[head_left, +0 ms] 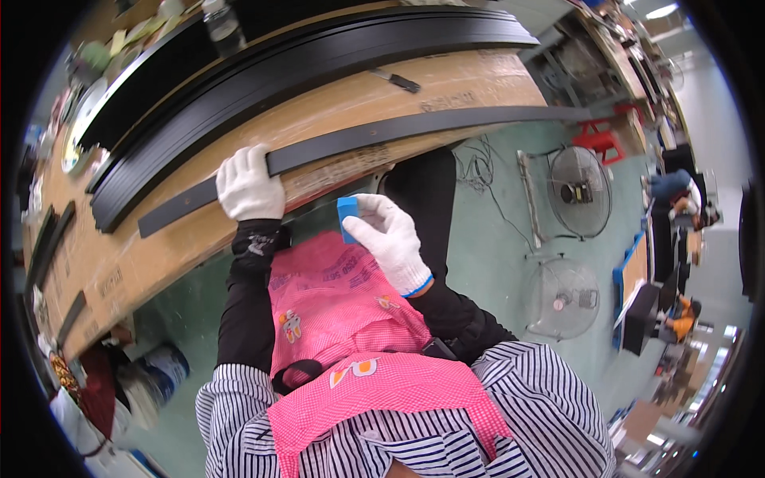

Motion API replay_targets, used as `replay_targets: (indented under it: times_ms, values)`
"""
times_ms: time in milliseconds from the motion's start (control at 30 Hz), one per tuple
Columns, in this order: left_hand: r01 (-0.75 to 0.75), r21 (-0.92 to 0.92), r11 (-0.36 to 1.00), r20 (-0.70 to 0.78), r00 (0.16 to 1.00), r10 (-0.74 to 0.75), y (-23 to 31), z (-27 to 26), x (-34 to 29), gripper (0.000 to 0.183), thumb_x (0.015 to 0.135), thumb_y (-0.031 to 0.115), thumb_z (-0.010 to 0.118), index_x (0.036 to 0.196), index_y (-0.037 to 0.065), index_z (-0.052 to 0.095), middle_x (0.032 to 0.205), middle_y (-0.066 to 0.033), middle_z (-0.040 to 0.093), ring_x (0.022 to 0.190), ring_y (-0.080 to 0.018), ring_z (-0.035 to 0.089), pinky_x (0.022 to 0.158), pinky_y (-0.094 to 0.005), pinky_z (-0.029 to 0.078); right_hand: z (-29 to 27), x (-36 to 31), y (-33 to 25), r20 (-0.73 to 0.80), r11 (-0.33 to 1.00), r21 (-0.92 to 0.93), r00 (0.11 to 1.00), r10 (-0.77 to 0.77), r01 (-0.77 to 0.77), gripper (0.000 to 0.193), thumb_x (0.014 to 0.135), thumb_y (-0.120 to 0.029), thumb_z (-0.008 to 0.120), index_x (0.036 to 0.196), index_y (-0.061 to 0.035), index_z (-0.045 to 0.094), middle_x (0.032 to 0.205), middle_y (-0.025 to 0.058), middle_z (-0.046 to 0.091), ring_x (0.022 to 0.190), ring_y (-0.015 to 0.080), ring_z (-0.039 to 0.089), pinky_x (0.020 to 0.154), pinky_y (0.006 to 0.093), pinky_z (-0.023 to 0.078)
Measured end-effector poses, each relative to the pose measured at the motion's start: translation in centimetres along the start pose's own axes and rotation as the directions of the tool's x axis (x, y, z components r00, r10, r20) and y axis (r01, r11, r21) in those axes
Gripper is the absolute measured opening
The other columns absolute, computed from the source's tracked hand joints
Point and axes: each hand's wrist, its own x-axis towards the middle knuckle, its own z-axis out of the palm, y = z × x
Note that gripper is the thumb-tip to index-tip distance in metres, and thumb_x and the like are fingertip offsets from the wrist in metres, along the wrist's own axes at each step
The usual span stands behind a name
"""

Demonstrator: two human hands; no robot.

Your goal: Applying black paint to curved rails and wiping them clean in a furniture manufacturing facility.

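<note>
My left hand (250, 183), in a white knit glove, is wrapped over a long flat black strip (351, 142) near its left end. The strip lies along the near edge of the cardboard-covered table (311, 98), its far right end reaching past the table. Held between thumb and fingers of my gloved right hand (388, 237) is a small blue block (347, 217), over the pink apron and just short of the table edge. Behind the strip lies a stack of long black strips (319, 52). A small tool with a black handle (404, 83) rests between them.
A clear bottle (224, 30) stands at the back of the table. Two round floor fans, one farther (580, 191) and one nearer (563, 299), are on the green floor to the right. A red stool (598, 141) stands beyond them. Other people (681, 195) are far off to the right.
</note>
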Motion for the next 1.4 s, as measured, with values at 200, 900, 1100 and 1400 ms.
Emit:
replay_targets:
  times_ms: [200,900,1100,1400]
  values:
    - [-0.007,0.049,0.999,-0.068,0.998,0.01,1.7,0.5,0.4,0.04,0.067,0.005,0.074,0.104,0.016,0.067,0.105,-0.0042,0.069,0.105,-0.0298,0.065,0.098,-0.0434,0.048,-4.5,0.2,0.8,-0.029,0.984,0.175,0.999,0.034,-0.028,0.038,0.095,-0.013,0.077,0.126,0.0039,0.063,0.111,0.0069,0.072,0.098,0.0122,0.069,0.089,0.0278,0.057]
    - [0.027,0.121,0.992,0.065,0.997,-0.035,0.1,-0.4,0.0,0.035,0.065,0.006,0.072,0.099,0.015,0.067,0.103,-0.0073,0.068,0.106,-0.0322,0.064,0.099,-0.044,0.046,-9.7,6.4,-1.8,0.027,0.967,0.243,0.996,-0.083,0.073,0.034,0.095,-0.014,0.075,0.124,0.0015,0.066,0.111,0.0049,0.071,0.1,0.0109,0.066,0.088,0.0265,0.053]
    - [0.101,0.117,0.988,0.207,0.971,-0.124,-2.1,-4.7,-1.3,0.047,0.059,0.008,0.084,0.101,0.016,0.066,0.103,-0.006,0.067,0.107,-0.0315,0.063,0.098,-0.0432,0.046,-6.8,8.6,-11.3,0.079,0.745,-0.469,0.862,-0.5,0.475,0.032,0.088,-0.018,0.081,0.115,-0.0035,0.073,0.101,0.004,0.074,0.094,0.0152,0.068,0.088,0.0314,0.053]
    - [0.167,0.077,0.983,0.284,0.941,-0.182,-6.2,-7.6,-2.8,0.03,0.068,0.016,0.08,0.093,0.016,0.065,0.094,-0.0065,0.064,0.097,-0.0308,0.064,0.086,-0.0453,0.048,11.7,15.5,-13.6,0.811,-0.206,-0.39,0.229,-0.539,0.897,0.022,0.076,-0.012,0.077,0.097,-0.0177,0.072,0.095,0.0018,0.068,0.099,0.0273,0.064,0.093,0.0437,0.046]
